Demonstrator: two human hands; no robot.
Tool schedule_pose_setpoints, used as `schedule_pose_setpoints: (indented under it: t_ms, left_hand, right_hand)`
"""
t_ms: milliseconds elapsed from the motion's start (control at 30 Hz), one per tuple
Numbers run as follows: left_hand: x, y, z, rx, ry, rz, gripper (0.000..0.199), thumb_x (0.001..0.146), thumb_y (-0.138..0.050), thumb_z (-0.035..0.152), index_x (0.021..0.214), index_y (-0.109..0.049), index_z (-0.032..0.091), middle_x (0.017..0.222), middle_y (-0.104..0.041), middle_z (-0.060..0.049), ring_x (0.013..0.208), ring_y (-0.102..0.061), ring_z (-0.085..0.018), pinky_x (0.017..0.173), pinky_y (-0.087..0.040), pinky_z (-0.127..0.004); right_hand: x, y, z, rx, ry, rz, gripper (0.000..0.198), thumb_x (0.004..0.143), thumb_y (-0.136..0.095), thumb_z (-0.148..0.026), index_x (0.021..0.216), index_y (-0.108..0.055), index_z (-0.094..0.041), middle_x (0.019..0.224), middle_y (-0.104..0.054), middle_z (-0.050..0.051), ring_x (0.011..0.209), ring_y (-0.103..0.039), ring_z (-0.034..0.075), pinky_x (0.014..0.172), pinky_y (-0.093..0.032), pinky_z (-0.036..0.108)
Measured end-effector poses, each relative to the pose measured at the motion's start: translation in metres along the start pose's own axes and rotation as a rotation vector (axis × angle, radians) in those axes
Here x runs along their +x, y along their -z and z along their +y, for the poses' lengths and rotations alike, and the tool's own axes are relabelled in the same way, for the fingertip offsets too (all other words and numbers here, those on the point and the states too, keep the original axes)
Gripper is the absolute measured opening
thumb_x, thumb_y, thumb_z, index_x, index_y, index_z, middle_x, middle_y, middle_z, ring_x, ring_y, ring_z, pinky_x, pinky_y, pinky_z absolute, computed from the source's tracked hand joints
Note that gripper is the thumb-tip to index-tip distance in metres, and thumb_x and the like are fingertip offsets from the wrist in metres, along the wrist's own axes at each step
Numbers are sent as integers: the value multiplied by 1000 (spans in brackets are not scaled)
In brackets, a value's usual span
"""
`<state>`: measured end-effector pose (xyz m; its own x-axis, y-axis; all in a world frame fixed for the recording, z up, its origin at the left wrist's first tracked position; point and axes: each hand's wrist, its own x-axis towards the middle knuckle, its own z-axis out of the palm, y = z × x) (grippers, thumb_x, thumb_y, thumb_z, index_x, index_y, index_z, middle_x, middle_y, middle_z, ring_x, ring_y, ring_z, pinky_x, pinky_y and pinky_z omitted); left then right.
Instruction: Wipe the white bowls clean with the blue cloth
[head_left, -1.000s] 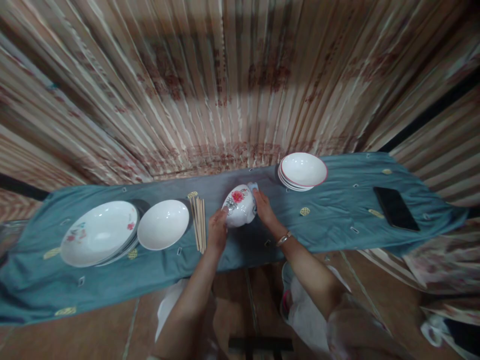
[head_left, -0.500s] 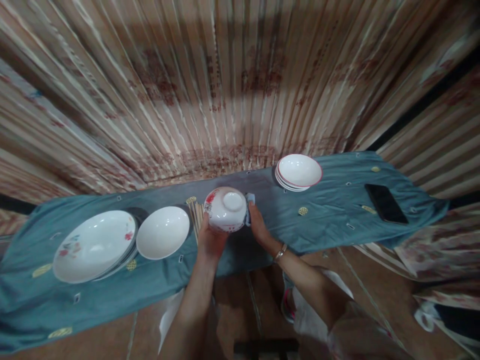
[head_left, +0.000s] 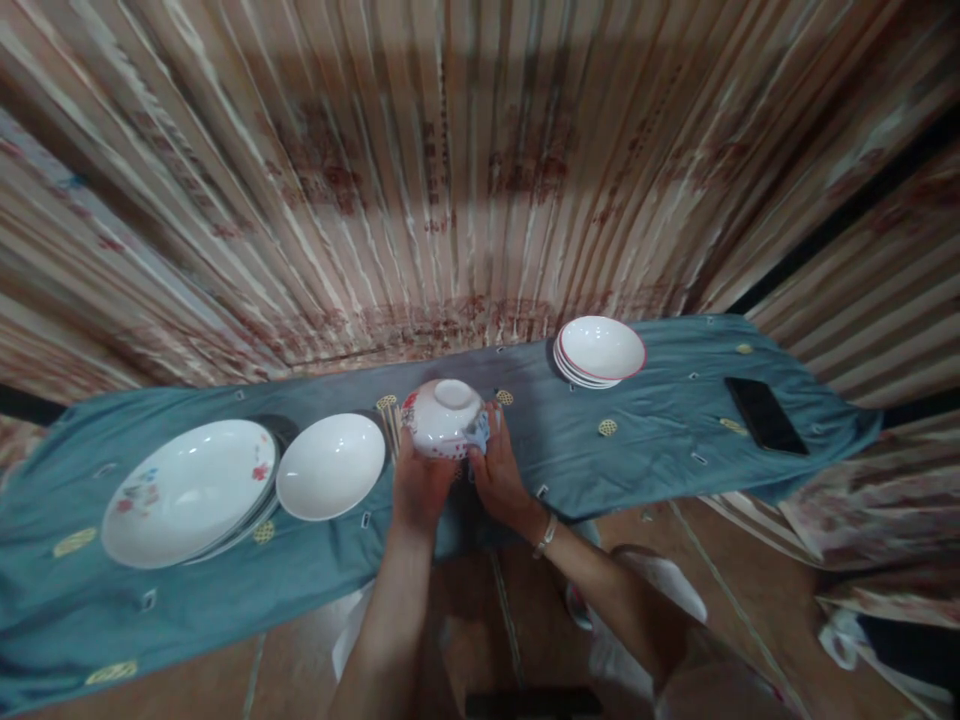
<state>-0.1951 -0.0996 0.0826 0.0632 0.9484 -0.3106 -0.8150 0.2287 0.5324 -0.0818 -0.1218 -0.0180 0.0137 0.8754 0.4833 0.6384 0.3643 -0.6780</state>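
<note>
A beige striped curtain with reddish prints (head_left: 450, 200) hangs behind the long table under teal patterned cloth (head_left: 652, 420). On the table's left part lie stacked oval-looking white floral ceramic plates (head_left: 187, 490), then a plain white round bowl (head_left: 330, 468); red-rimmed white bowls (head_left: 600, 350) stand stacked at its far edge, right of middle. Above the table's middle, a glossy white floral bowl (head_left: 439, 428) is tilted, foot up. The left hand (head_left: 421, 480) grips its left side, the right hand (head_left: 501, 482) its right. Toward the table's right end lies a flat black rectangular device (head_left: 766, 415); left of its middle, thin pale sticks (head_left: 390, 428); over its middle, a light-blue cloth (head_left: 478, 433) between right hand and bowl.
</note>
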Motion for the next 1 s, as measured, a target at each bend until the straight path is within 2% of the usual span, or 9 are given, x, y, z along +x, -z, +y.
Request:
schedule_pose_setpoints:
  t_ms: [100,200,300,400,500,600,700,833,1000]
  left_hand:
    - [1,1,-2,-14,11,81,41,105,-41,42,120,-71,19,139,-69,-9,142,-54,-24,117,-47,-40]
    - [2,3,-4,-29,37,155,47,108,-32,40,116,-72,17,133,-72,-10,136,-60,-23,115,-49,-38]
    - [4,9,-5,-24,70,178,45,107,-35,40,113,-73,16,121,-77,-10,127,-66,-22,109,-54,-33]
    - [7,14,-10,-15,87,242,38,106,-42,37,115,-72,15,105,-80,-9,106,-74,-17,96,-59,-25]
    - [8,16,-17,-15,63,299,31,104,-49,32,116,-72,13,101,-80,-9,91,-76,-12,89,-59,-18]
    - [7,15,-24,-4,8,341,27,104,-50,27,109,-74,16,104,-80,-9,99,-76,-12,92,-57,-17]
    - [6,14,-29,15,-27,361,29,104,-47,29,101,-75,22,109,-81,-6,112,-74,-15,95,-58,-20]
    - [4,13,-33,67,-75,313,29,104,-47,32,104,-75,24,117,-79,-5,123,-70,-17,101,-57,-27]
    - [5,17,-44,134,-168,221,29,104,-47,29,101,-75,24,117,-78,-5,131,-64,-17,108,-52,-27]
  right_hand:
    - [0,10,-4,-99,183,-67,72,105,-37,-27,167,-1,-15,174,-14,21,163,-7,33,127,-29,65]
    - [-1,14,-6,-156,321,-126,76,100,-40,-15,168,-4,-18,173,-18,18,162,-6,35,126,-30,68]
    - [-1,14,-6,-187,384,-173,74,97,-39,-6,167,-18,-19,169,-32,17,162,-14,34,126,-35,65]
    - [1,14,-7,-211,439,-192,68,97,-39,-4,163,-32,-20,164,-43,14,160,-25,32,125,-40,60]
    - [4,15,-9,-234,496,-185,64,98,-43,-5,160,-37,-18,160,-48,13,157,-32,31,125,-42,56]
    - [7,16,-11,-253,512,-201,63,99,-46,-8,161,-37,-17,160,-49,13,156,-34,30,124,-43,55]
    - [10,17,-12,-262,512,-209,60,101,-45,-11,160,-38,-17,160,-49,14,156,-33,30,124,-42,55]
    - [14,19,-13,-266,525,-159,55,101,-44,-12,156,-44,-15,157,-52,15,155,-32,30,123,-42,53]
    - [21,28,-15,-284,479,-165,53,100,-47,-14,152,-49,-18,161,-48,14,157,-30,30,124,-38,55]
